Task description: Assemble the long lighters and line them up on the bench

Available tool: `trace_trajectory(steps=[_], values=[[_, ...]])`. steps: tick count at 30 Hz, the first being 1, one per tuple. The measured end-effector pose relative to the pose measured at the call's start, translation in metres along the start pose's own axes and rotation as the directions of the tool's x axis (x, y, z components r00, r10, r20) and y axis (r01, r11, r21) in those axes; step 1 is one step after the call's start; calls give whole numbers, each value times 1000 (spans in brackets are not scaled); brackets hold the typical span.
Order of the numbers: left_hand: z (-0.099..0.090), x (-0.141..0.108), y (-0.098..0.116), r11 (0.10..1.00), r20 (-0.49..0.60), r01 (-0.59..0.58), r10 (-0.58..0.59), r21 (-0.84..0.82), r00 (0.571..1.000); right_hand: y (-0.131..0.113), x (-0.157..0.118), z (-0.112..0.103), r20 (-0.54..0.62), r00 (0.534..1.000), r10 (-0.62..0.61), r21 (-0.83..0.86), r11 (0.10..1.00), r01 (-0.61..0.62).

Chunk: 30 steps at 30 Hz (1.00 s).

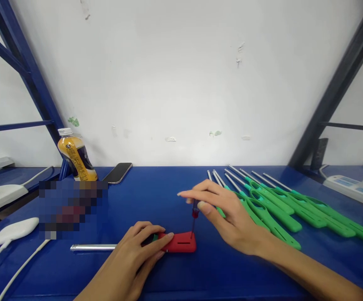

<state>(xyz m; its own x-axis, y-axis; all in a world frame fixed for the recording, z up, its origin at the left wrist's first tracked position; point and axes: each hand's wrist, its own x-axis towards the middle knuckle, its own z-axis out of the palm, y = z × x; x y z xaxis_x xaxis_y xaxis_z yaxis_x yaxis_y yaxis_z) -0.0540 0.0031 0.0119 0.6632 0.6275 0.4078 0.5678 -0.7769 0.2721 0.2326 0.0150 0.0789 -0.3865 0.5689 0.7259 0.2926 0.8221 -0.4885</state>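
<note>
A red long-nosed lighter (183, 243) lies flat on the blue table, its silver tube (93, 247) pointing left. My left hand (142, 248) is closed over the middle of the lighter, pressing it against the table and hiding part of it. My right hand (223, 211) grips the dark handle of a screwdriver (193, 223) between thumb and fingers. The screwdriver stands nearly upright, its tip at the right end of the red handle. Several green long-nosed lighters (270, 215) lie side by side to the right of my right hand.
At the back left stand a yellow drink bottle (77, 156) and a black phone (118, 172). A white oval device (15, 231) with a cable lies at left, beside a blurred patch. Power strips (353, 188) lie at both sides, near the blue frame posts (32, 75).
</note>
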Motion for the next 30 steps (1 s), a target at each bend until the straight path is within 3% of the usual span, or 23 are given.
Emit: trace_trajectory(steps=[3,7,11,14,18,24,30], values=[[0,1,-1,1000,23,13,-13,-3,1000,-2,2,-1,66,998,-7,58,998,3],[1,1,-5,1000,26,-4,4,17,1000,5,-1,2,-37,999,-8,31,999,9],[2,1,-5,1000,14,-15,14,20,1000,4,-3,1,-57,998,-1,-7,1000,0],[2,1,-4,1000,5,-5,5,22,1000,-2,-1,-2,-6,1000,12,18,1000,-11],[2,2,-3,1000,-6,-15,15,27,1000,-4,2,-1,91,992,83,173,980,-98],[3,3,-4,998,-43,-43,45,52,998,3,0,6,-7,994,106,171,980,-103],[2,4,-6,996,-48,-62,65,68,997,-5,1,3,25,993,116,159,980,-119]])
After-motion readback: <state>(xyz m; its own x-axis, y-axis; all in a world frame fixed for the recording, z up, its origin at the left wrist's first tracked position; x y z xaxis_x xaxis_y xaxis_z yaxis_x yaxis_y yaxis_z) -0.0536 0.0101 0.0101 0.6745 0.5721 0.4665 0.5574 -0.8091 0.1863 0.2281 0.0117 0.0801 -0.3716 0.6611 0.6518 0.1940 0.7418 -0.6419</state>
